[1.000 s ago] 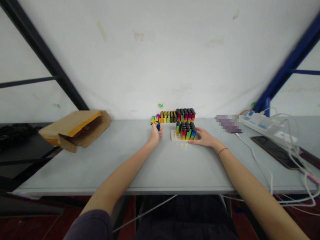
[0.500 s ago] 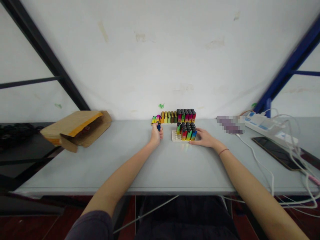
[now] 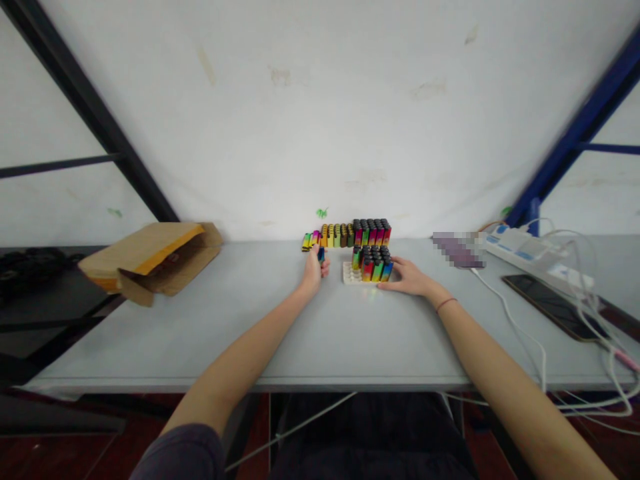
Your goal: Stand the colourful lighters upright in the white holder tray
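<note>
My left hand is closed around a blue lighter, which is partly hidden by the fingers. Right of it stands a white tray with rows of holes. Colourful lighters with black tops stand upright in its right part, and several holes on the left are bare. My right hand grips the tray's right side, thumb at the front and fingers behind. A few lighters lie just beyond my left hand.
Against the wall stand a block of black-topped lighters and a row of yellow to dark lighters. An open cardboard box lies at left. A power strip, phone and white cables occupy the right.
My left hand has shifted slightly right with the blue lighter, and its wrist has turned a little. My right hand stays at the tray.
</note>
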Demonstrator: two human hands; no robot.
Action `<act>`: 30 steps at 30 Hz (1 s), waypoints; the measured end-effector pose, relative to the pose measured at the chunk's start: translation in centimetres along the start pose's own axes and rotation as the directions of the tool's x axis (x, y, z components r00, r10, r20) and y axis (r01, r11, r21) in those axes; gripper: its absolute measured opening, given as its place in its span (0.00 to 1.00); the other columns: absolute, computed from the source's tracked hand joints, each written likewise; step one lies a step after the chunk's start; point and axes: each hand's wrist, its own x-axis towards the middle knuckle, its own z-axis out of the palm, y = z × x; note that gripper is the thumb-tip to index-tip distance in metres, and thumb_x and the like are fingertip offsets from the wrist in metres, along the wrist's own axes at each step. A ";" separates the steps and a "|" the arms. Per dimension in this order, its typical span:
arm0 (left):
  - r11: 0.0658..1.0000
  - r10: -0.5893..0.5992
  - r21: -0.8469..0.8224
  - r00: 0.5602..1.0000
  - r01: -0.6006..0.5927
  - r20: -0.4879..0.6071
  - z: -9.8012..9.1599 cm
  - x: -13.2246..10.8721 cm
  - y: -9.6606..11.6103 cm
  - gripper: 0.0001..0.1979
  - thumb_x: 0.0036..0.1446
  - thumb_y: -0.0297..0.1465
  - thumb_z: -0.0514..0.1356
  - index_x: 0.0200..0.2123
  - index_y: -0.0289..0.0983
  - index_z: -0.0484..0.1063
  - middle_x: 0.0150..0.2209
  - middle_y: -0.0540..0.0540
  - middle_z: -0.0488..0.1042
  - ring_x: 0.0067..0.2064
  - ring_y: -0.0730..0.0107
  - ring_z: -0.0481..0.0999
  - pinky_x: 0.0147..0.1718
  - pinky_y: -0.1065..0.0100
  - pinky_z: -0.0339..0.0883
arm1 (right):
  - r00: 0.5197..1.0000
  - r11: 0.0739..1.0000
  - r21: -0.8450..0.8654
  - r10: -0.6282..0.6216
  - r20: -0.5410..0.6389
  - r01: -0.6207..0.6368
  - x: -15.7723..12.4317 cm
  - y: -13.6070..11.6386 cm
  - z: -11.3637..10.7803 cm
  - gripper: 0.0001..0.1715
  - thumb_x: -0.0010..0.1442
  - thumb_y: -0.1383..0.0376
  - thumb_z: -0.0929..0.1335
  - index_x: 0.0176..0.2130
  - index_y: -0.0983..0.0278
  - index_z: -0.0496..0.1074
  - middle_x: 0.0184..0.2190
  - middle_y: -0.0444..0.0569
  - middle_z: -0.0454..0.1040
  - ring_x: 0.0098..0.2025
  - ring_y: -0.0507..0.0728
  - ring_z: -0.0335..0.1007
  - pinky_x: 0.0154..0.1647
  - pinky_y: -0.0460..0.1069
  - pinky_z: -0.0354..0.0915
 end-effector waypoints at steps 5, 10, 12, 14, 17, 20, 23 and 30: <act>0.884 0.369 0.269 0.924 -0.381 0.095 0.6 -0.9 -0.6 0.09 0.66 0.39 0.64 0.40 0.42 0.69 0.35 0.49 0.73 0.40 0.67 0.75 0.41 0.69 0.69 | 1.000 1.000 -0.021 -0.004 0.016 0.004 0.0 0.1 0.0 0.54 0.56 0.33 0.73 0.66 0.66 0.75 0.67 0.66 0.72 0.68 0.78 0.70 0.72 0.69 0.64; 0.689 0.519 0.422 0.807 -0.590 0.281 0.3 -1.3 -0.5 0.05 0.62 0.33 0.67 0.41 0.41 0.77 0.46 0.42 0.79 0.53 0.57 0.75 0.59 0.60 0.66 | 1.000 0.999 -0.025 0.023 0.017 -0.022 0.0 -0.1 0.0 0.55 0.56 0.34 0.74 0.66 0.67 0.74 0.68 0.67 0.71 0.68 0.78 0.69 0.72 0.69 0.63; 0.687 0.497 0.419 0.804 -0.594 0.325 0.2 -1.4 -0.7 0.06 0.61 0.33 0.67 0.42 0.41 0.79 0.46 0.42 0.80 0.52 0.57 0.77 0.59 0.59 0.67 | 1.000 0.999 -0.020 0.026 0.012 -0.026 0.0 -0.1 0.0 0.55 0.55 0.33 0.75 0.67 0.65 0.74 0.69 0.65 0.71 0.69 0.78 0.69 0.72 0.69 0.63; 0.685 0.482 0.413 0.798 -0.600 0.361 0.2 -1.4 -1.0 0.06 0.60 0.33 0.68 0.41 0.41 0.80 0.47 0.42 0.81 0.51 0.57 0.78 0.58 0.59 0.68 | 1.000 1.000 -0.016 0.021 0.014 -0.021 0.0 -0.1 0.0 0.55 0.55 0.33 0.75 0.67 0.65 0.74 0.68 0.65 0.71 0.68 0.78 0.69 0.73 0.69 0.63; 0.653 0.474 0.412 0.767 -0.635 0.432 0.1 -1.3 -1.4 0.06 0.60 0.33 0.68 0.41 0.41 0.81 0.47 0.42 0.83 0.50 0.56 0.79 0.58 0.58 0.68 | 1.000 1.000 -0.012 0.021 0.020 -0.021 -0.1 -0.1 0.0 0.54 0.55 0.33 0.74 0.66 0.65 0.75 0.68 0.65 0.72 0.68 0.79 0.69 0.73 0.69 0.63; 0.607 0.475 0.433 0.741 -0.667 0.475 0.0 -1.1 -1.7 0.07 0.62 0.35 0.68 0.43 0.42 0.82 0.46 0.42 0.83 0.50 0.55 0.79 0.60 0.57 0.69 | 1.000 1.000 -0.012 0.024 0.012 -0.024 -0.1 -0.1 0.1 0.54 0.55 0.33 0.75 0.66 0.65 0.75 0.68 0.65 0.71 0.69 0.79 0.68 0.73 0.70 0.62; 0.532 0.495 0.462 0.704 -0.709 0.509 -0.1 -0.8 -2.0 0.09 0.64 0.36 0.66 0.45 0.41 0.82 0.48 0.41 0.83 0.52 0.56 0.80 0.61 0.56 0.70 | 1.000 1.000 -0.015 0.021 0.007 -0.021 0.0 0.1 0.2 0.55 0.55 0.33 0.74 0.66 0.66 0.75 0.68 0.65 0.71 0.68 0.78 0.69 0.73 0.69 0.63; 0.358 0.513 0.522 0.630 -0.774 0.583 -0.4 -0.2 -2.4 0.14 0.71 0.36 0.60 0.54 0.38 0.79 0.52 0.41 0.84 0.51 0.59 0.82 0.58 0.58 0.74 | 0.999 1.000 -0.015 0.021 0.033 -0.020 0.1 0.0 0.0 0.57 0.55 0.31 0.73 0.66 0.68 0.74 0.68 0.67 0.71 0.69 0.79 0.68 0.73 0.69 0.61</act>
